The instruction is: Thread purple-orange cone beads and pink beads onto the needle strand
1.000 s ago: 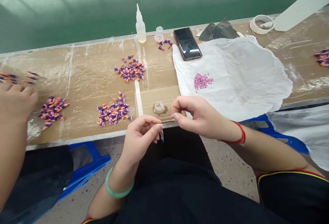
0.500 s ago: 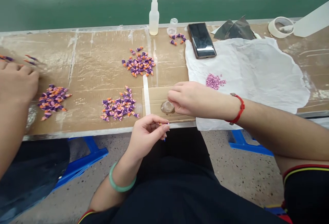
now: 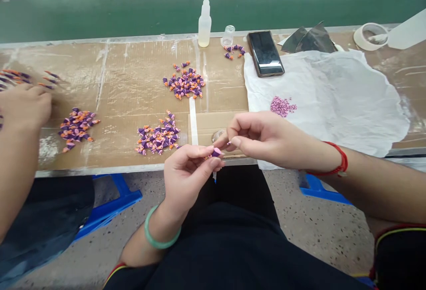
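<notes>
My left hand (image 3: 188, 172), with a green bangle at the wrist, pinches a small purple cone-shaped piece (image 3: 216, 152) at the table's front edge. My right hand (image 3: 262, 138), with a red cord at the wrist, has its thumb and forefinger pinched together right at that piece; what they hold is too small to see. A small clear round dish (image 3: 216, 135) sits just behind the fingers. A pile of purple and orange pieces (image 3: 157, 134) lies left of my hands, another pile (image 3: 185, 82) farther back. Tiny pink beads (image 3: 282, 105) lie on a white sheet (image 3: 339, 99).
A squeeze bottle (image 3: 204, 20), a small glass jar (image 3: 228, 36), a black phone (image 3: 265, 53) and a tape roll (image 3: 369, 36) stand along the far edge. At the left, another person's hand (image 3: 23, 106) rests beside a third pile (image 3: 78, 126). Blue stool legs (image 3: 113, 201) show under the table.
My right hand has come back from the clear dish to my left hand's fingertips. The purple piece now shows between my left fingers. The camera view shifted slightly.
</notes>
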`<act>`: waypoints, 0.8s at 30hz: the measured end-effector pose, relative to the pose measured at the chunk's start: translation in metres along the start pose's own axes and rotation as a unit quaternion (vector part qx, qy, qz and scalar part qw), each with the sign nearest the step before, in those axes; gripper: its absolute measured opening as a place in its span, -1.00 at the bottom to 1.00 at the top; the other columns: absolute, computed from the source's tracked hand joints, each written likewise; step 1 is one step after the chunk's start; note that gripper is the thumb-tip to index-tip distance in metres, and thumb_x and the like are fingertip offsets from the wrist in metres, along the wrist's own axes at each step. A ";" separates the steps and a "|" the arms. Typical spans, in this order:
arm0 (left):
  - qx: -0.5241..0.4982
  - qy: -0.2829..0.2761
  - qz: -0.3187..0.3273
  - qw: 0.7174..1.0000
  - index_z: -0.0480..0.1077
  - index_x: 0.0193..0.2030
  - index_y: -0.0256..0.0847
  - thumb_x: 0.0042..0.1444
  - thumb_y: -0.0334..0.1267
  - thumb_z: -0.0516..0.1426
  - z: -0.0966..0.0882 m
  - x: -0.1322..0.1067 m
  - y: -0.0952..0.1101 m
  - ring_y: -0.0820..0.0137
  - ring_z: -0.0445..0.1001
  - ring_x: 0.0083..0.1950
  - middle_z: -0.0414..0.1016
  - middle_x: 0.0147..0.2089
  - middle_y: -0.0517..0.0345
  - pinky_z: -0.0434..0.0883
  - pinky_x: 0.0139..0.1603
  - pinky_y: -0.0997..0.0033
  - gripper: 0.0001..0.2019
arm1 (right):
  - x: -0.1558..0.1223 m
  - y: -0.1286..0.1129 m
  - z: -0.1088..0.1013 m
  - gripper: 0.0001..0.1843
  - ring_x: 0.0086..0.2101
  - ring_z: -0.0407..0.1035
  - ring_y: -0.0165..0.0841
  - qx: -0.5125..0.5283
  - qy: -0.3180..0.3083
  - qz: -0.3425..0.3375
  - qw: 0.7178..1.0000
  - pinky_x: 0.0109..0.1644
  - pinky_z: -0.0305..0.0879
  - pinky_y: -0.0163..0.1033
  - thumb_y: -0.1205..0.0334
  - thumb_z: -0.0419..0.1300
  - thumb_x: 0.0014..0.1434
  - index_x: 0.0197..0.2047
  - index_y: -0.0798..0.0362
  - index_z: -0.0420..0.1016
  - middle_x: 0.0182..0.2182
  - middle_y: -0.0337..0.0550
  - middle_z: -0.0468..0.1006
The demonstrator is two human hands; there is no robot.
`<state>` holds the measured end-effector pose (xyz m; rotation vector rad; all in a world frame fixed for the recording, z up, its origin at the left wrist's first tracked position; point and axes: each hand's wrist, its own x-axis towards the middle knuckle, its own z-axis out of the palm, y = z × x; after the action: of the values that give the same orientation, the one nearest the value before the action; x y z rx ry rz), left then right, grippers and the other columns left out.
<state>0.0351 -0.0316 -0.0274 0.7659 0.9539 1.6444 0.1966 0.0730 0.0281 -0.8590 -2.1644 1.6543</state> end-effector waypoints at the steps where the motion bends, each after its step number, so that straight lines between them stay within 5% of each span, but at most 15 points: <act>1: -0.003 -0.004 0.012 1.000 0.64 -0.28 -0.11 0.03 -0.43 0.40 0.002 -0.001 0.001 0.46 0.68 -0.38 0.70 -0.33 0.24 0.65 -0.35 0.60 -0.85 | -0.003 -0.004 0.003 -0.87 -0.23 0.54 -0.31 0.042 -0.007 0.022 0.999 -0.23 0.45 -0.27 0.25 0.15 0.22 -0.38 0.01 0.32 -0.33 -0.15 0.61; 5: -0.007 -0.014 0.030 0.999 0.64 -0.27 -0.10 0.05 -0.45 0.38 0.007 -0.006 0.004 0.46 0.69 -0.34 0.70 -0.31 0.26 0.66 -0.32 0.61 -0.84 | -0.011 -0.014 0.009 -0.86 -0.31 0.52 -0.37 0.085 -0.011 0.029 0.996 -0.29 0.45 -0.32 0.24 0.17 0.21 -0.38 0.01 0.31 -0.35 -0.19 0.61; 10: -0.004 -0.028 0.040 0.999 0.64 -0.25 -0.11 0.07 -0.48 0.37 0.010 -0.009 0.004 0.45 0.70 -0.25 0.70 -0.28 0.25 0.68 -0.28 0.60 -0.83 | -0.016 -0.018 0.009 -0.87 -0.51 0.38 -0.49 0.020 0.007 -0.015 1.000 -0.49 0.30 -0.39 0.26 0.12 0.22 -0.39 0.01 0.32 -0.51 -0.32 0.49; 24: 0.027 -0.042 0.070 0.996 0.63 -0.21 -0.06 0.09 -0.54 0.33 0.012 -0.013 0.007 0.51 0.68 -0.24 0.69 -0.24 0.30 0.67 -0.24 0.62 -0.75 | -0.021 -0.017 0.008 -0.86 -0.51 0.38 -0.53 -0.077 0.034 -0.105 0.991 -0.47 0.26 -0.44 0.32 0.14 0.24 -0.38 0.03 0.40 -0.47 -0.34 0.57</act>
<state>0.0457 -0.0425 -0.0158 0.9500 0.9064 1.6980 0.2039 0.0510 0.0440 -0.6881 -2.2704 1.3530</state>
